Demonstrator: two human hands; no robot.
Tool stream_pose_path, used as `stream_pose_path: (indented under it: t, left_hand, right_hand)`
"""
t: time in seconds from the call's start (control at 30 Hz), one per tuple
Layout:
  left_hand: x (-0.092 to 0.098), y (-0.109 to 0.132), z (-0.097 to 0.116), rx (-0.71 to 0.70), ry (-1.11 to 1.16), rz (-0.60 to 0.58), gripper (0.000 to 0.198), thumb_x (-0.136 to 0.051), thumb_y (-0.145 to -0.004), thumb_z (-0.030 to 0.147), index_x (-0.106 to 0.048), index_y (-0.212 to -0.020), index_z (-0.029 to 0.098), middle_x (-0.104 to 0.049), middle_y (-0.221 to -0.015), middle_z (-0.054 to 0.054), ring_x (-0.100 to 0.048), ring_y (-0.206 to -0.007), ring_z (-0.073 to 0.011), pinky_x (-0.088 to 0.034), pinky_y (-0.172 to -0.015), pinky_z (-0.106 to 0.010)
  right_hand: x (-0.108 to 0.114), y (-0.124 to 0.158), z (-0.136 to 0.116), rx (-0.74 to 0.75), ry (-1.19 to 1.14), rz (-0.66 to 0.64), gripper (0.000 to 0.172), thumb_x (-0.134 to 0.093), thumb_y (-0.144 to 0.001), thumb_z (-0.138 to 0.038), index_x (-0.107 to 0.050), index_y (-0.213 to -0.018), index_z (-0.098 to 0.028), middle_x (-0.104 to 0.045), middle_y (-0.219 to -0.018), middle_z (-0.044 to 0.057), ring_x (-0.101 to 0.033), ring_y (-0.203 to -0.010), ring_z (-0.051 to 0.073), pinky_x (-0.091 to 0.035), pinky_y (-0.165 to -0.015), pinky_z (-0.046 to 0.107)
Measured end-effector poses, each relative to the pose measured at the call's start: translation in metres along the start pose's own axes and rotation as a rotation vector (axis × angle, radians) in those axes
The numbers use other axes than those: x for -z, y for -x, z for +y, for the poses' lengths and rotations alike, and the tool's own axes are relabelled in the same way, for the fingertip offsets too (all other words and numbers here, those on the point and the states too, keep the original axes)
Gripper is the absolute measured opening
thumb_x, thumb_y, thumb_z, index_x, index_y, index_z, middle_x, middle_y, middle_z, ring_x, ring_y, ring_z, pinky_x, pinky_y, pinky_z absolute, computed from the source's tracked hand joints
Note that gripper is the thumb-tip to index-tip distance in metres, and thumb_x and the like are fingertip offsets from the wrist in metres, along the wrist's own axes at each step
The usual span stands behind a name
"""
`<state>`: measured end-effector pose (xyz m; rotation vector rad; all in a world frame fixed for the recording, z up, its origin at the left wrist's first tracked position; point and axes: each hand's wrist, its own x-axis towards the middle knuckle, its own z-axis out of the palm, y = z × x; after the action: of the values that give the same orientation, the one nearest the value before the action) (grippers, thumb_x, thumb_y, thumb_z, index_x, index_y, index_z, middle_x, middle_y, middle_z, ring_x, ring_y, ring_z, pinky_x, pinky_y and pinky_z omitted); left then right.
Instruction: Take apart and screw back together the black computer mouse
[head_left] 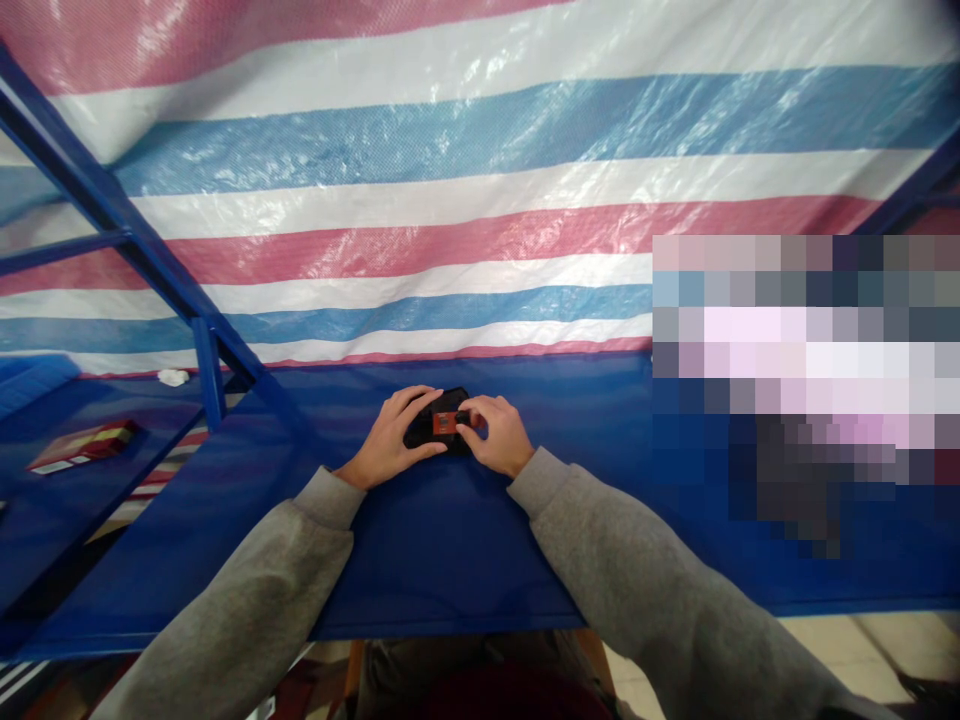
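My hands are together at the middle of a blue table top. My left hand wraps around the left side of a flat black object, possibly a case, and much of it is hidden. A small orange-red piece lies on top of the black object. My right hand pinches the right end of this piece between thumb and fingers. Grey sleeves cover both my forearms.
A red and gold box lies on a blue lower shelf at the left, with a white scrap behind it. A blue metal frame crosses the left side. A striped tarpaulin hangs behind. The right side is pixelated.
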<state>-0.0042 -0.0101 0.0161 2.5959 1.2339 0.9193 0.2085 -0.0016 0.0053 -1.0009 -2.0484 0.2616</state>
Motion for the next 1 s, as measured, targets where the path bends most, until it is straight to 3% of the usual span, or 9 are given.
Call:
stream_pose_path:
  t: [0.2,0.67,1.0]
  left_hand:
    - [-0.005,0.0,-0.005,-0.017,-0.029,-0.039,0.076,-0.063,-0.075,0.053,-0.035,-0.14,0.025,-0.042,-0.135,-0.013,-0.039,-0.126,-0.0287,-0.033,-0.106,-0.044]
    - [-0.009,0.001,-0.009,-0.007,-0.071,-0.043,0.076,-0.065,-0.074,0.052,-0.036,-0.139,0.026,-0.046,-0.133,-0.013,-0.042,-0.124,-0.0304,-0.034,-0.103,-0.045]
    - [-0.01,0.002,-0.021,0.179,-0.2,0.095,0.045,-0.053,-0.086,0.043,-0.051,-0.127,0.025,-0.047,-0.131,-0.01,-0.043,-0.123,-0.0278,-0.036,-0.101,-0.047]
  right_hand:
    - [-0.004,0.001,-0.004,0.017,0.106,-0.168,0.015,-0.064,-0.072,-0.018,-0.058,-0.086,-0.017,-0.063,-0.074,0.002,-0.057,-0.072,0.018,-0.035,-0.07,0.031]
    - [-0.01,0.002,0.0,-0.043,0.146,-0.237,0.012,-0.067,-0.072,-0.016,-0.06,-0.083,-0.018,-0.063,-0.077,0.002,-0.057,-0.07,0.017,-0.038,-0.067,0.03]
    - [-0.007,0.002,-0.001,-0.049,0.146,-0.261,0.017,-0.069,-0.074,-0.02,-0.061,-0.089,-0.018,-0.061,-0.079,0.003,-0.057,-0.072,0.017,-0.04,-0.07,0.03]
